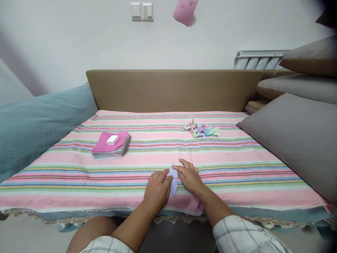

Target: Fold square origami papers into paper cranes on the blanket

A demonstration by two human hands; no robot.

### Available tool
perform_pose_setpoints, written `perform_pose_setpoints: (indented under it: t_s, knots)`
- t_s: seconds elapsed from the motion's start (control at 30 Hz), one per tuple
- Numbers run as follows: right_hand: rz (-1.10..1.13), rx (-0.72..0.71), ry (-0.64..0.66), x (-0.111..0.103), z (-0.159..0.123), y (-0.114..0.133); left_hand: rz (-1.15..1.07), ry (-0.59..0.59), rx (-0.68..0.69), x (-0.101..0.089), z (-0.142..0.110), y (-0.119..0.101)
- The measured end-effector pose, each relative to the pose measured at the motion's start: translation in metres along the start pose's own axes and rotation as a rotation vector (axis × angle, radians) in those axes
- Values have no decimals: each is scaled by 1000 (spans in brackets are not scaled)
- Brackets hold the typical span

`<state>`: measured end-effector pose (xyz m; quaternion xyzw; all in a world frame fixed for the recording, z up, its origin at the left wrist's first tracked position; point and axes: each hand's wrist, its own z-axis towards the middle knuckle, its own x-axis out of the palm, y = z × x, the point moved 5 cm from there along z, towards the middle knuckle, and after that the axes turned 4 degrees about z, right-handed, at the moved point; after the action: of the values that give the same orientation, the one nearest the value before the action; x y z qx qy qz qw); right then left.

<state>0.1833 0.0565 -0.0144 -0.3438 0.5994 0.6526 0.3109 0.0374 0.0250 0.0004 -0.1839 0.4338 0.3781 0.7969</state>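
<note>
On a striped cloth (168, 149), a small lilac paper (174, 183) is kept flat between the left hand (158, 188) and the right hand (190, 177). The hands are held just apart, one on each side of the paper; it is touched by the fingertips of both, the right's fingers being spread, while whether an edge is pinched by the left cannot be told. Beyond the left hand, off to its left, a paper stack (110, 153) is topped by a pink sheet (101, 142) and a white block (112, 140). Beyond the right hand, folded papers (201, 130) are clustered. Farther ahead, the cloth is bordered by a brown backrest (171, 90), above which switches (142, 12) and a pink note (185, 12) are fixed to the wall (79, 38). Far to the right of the hands, grey cushions (295, 137) are piled near a radiator (259, 60); far left, a blue cover (50, 123) is seen.
</note>
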Motion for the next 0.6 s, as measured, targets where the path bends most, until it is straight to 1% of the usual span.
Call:
perform_pose_setpoints:
  t_s: [0.1, 0.2, 0.43, 0.6]
  knots:
    - [2, -7, -12, 0, 0, 0, -26, 36, -51, -1, 3, 2]
    - [-3, -6, -12, 0, -1, 1, -60, 67, -66, 0, 5, 3]
    - [9, -4, -20, -2, -1, 2, -57, 32, -75, -3, 3, 3]
    - [36, 16, 2, -3, 0, 3, -50, 48, -102, -2, 3, 5]
